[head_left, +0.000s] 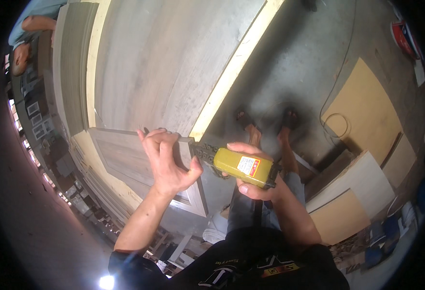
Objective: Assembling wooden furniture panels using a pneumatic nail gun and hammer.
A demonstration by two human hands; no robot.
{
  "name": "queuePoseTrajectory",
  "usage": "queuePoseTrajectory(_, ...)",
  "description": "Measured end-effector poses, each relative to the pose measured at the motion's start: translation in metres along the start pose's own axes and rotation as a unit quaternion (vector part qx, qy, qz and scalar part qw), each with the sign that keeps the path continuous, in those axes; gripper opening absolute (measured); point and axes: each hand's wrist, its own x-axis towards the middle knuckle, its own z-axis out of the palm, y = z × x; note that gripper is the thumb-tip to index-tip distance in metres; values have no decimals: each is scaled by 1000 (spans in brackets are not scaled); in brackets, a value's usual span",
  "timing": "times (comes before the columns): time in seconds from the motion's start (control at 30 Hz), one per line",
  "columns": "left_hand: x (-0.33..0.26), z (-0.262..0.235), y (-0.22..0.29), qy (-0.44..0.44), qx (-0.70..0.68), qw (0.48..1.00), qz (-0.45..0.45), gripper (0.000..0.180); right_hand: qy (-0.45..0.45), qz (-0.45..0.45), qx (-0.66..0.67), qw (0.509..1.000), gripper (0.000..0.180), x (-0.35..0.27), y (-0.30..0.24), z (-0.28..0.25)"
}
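Head view, looking down over a workbench stacked with wood. Left hand (166, 162) is closed over the top edge of a small grey framed door panel (125, 159), fingers curled over the rim and thumb pressed on the near face close to the panel's right corner. Right hand (256, 186) is wrapped around a yellow pneumatic nail gun (244, 168), fingers under the body and thumb on top; the dark nose of the tool points left and sits against the panel's right edge, just beside the left thumb. The panel stands tilted, its lower corner toward the person and its upper edge touching the large grey door slab (174, 63) that lies behind it. The slab has a pale yellow edge band running diagonally up to the right; that long edge marks the limit of the bench. Right of that edge is bare concrete floor (290, 63), open down to the person's two sandalled feet (268, 121). Further right the floor is taken up by plywood offcuts (367, 121) and a thin cable (338, 72) looping across them. More board offcuts lean near the right knee. At the bench's far left corner a second person (31, 29) in a light blue top bends over a stack of grey boards (72, 67), well apart from both hands.
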Motion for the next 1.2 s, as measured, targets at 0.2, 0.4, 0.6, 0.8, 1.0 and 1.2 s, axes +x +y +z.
queuePoseTrajectory(0.2,1,1,4,1,-16,1000,-10,65,30,-33,-5,999,74,-4,5,2)
queuePoseTrajectory(0.4,5,-2,8,23,-39,999,-25,60,64,41,-86,993,82,-27,-52,9)
queuePoseTrajectory(0.6,1,-4,10,39,-34,998,-46,59,44,-56,-459,886,76,-26,-144,34)
queuePoseTrajectory(0.8,-6,-5,24,67,-64,990,-102,35,23,-51,-666,744,75,32,-233,99)
queuePoseTrajectory(1.0,-69,-21,61,200,-135,948,-210,48,-47,-60,-827,557,77,171,-261,118)
queuePoseTrajectory(1.2,-174,14,103,332,-219,736,-548,51,-77,-199,-886,411,68,249,-199,96)
